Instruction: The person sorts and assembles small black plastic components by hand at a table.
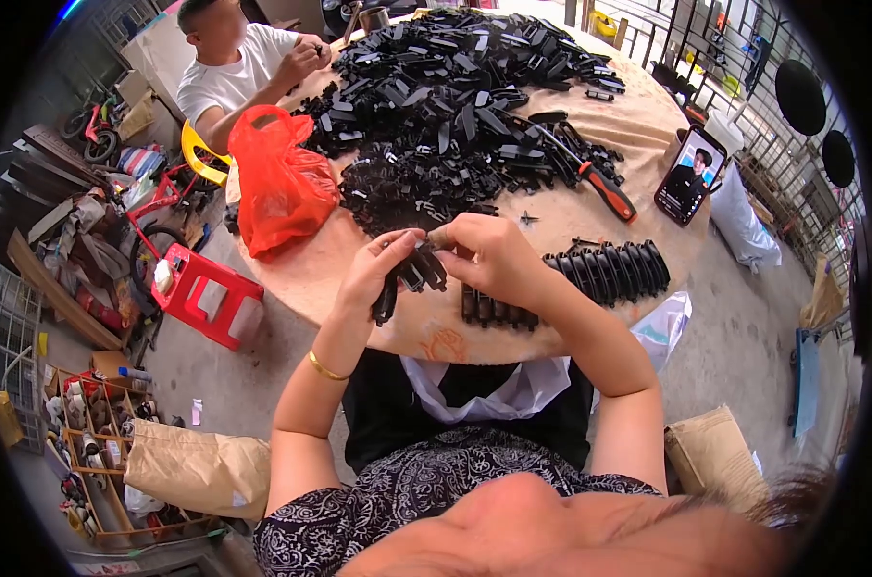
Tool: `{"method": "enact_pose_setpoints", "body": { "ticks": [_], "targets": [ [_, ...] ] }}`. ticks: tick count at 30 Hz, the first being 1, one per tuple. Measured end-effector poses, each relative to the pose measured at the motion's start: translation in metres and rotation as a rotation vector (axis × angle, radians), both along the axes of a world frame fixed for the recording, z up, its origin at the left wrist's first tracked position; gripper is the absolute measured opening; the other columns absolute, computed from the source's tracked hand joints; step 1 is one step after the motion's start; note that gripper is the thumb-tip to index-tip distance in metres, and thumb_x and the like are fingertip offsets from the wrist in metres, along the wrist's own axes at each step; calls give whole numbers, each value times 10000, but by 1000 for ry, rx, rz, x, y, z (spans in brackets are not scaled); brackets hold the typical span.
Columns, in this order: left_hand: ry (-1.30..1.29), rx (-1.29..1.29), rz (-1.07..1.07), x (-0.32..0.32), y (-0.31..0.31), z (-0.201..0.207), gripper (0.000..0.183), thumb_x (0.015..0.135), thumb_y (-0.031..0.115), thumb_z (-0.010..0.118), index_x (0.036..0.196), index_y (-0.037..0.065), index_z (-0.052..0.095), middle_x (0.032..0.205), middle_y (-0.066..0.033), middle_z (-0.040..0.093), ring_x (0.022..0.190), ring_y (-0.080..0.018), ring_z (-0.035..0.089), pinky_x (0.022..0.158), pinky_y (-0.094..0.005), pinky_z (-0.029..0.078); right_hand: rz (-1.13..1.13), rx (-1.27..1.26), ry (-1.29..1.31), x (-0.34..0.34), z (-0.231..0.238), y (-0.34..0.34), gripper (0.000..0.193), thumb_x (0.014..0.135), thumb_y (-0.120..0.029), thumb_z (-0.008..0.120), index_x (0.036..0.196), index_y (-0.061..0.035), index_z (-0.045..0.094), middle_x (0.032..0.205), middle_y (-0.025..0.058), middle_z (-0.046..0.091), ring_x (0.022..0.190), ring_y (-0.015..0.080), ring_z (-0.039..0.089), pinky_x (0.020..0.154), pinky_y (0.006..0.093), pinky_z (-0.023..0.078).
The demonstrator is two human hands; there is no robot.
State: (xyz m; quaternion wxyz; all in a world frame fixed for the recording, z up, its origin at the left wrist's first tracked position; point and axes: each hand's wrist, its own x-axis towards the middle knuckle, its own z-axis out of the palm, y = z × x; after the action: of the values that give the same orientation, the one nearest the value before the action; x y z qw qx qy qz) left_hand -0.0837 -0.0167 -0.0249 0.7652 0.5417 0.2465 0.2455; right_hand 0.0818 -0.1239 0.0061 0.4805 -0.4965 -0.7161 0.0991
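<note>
The person's left hand [378, 271] grips black plastic pieces [423, 270] above the table's [316, 306] near edge. The right hand [486, 252] is bent in just beside the pieces' far end; what its fingertips hold cannot be told. Beyond both hands lies a heap of black parts [431, 91].

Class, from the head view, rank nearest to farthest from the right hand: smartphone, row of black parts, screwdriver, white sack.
1. Row of black parts, right, toward the body
2. Screwdriver, ahead and right
3. Smartphone, farther right
4. White sack, right, beyond the table
</note>
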Motion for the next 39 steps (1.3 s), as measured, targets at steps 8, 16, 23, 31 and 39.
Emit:
{"method": "enact_pose_setpoints", "body": {
  "ticks": [8, 16, 23, 31, 39],
  "targets": [
    [-143, -176, -93, 0, -4, 13, 334, 847, 122, 536, 1143, -16, 467, 909, -81, 595, 700, -137, 617, 545, -236, 525, -55, 93, -82, 0, 1, 0, 170, 693, -37, 613, 861, -11, 595, 714, 97, 558, 608, 229, 572, 543, 300, 460],
    [-102, -40, -96, -1, -3, 8, 237, 852, 156, 554, 1052, 30, 539, 818, -49, 612, 610, -113, 593, 506, -239, 494, -64, 121, -132, 0, 2, -2, 159, 702, -71, 588, 853, -20, 577, 742, 103, 539, 705, 269, 550, 616, 354, 451],
    [-173, 71, 16, 6, -10, 5, 209, 877, 198, 522, 975, 18, 564, 778, -33, 605, 600, -73, 565, 514, -183, 460, -36, 132, -110, -2, 4, -4, 181, 704, -49, 616, 878, -9, 593, 717, 108, 552, 629, 253, 563, 562, 321, 453],
    [-131, 192, 191, 19, -21, 8, 173, 881, 181, 521, 907, 15, 561, 747, 5, 564, 622, -33, 509, 543, -153, 417, -68, 93, -200, -8, 1, -5, 170, 738, -93, 579, 865, 10, 532, 746, 121, 537, 719, 283, 552, 627, 353, 461],
    [-81, 249, 277, 19, -21, 12, 167, 868, 170, 541, 909, 9, 547, 740, 15, 545, 631, -24, 483, 555, -155, 406, -44, 119, -436, -4, -6, -3, 93, 751, -89, 532, 758, -14, 477, 716, 117, 515, 672, 259, 540, 611, 343, 458]
  ]
}}
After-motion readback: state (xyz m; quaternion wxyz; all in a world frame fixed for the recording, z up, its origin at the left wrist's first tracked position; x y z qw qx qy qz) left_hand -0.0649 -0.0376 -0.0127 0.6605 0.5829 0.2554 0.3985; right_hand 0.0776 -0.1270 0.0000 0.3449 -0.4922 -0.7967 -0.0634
